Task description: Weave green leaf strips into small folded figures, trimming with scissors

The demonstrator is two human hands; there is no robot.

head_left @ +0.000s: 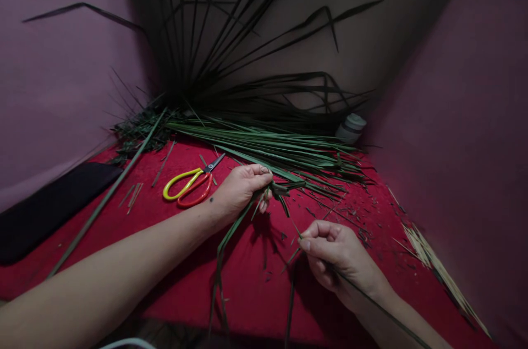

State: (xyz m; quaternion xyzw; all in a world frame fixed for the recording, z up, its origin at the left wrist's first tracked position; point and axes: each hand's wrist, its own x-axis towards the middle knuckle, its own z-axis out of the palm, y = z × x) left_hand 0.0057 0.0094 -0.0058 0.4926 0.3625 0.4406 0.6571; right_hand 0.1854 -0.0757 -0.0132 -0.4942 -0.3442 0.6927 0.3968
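Observation:
My left hand (249, 189) is closed, its thumb and fingers pinching a small cluster of green leaf strips (231, 233) that hang down toward the front edge. Short folded ends stick out to the right of its fingertips. To the right and nearer to me, my right hand (336, 255) pinches a thin leaf strip (371, 300) between thumb and forefinger. That strip's long tail runs back over the hand and along my wrist. Scissors (196, 184) with one yellow and one red handle lie just left of my left hand, blades pointing away.
A pile of long green leaves (264, 145) lies across the back of the red cloth (173, 261). Behind it, dark leaves fan up the wall. A white container (351, 127) stands at back right. Thin pale sticks (437, 266) lie at the right edge, a black flat object (53, 203) at left.

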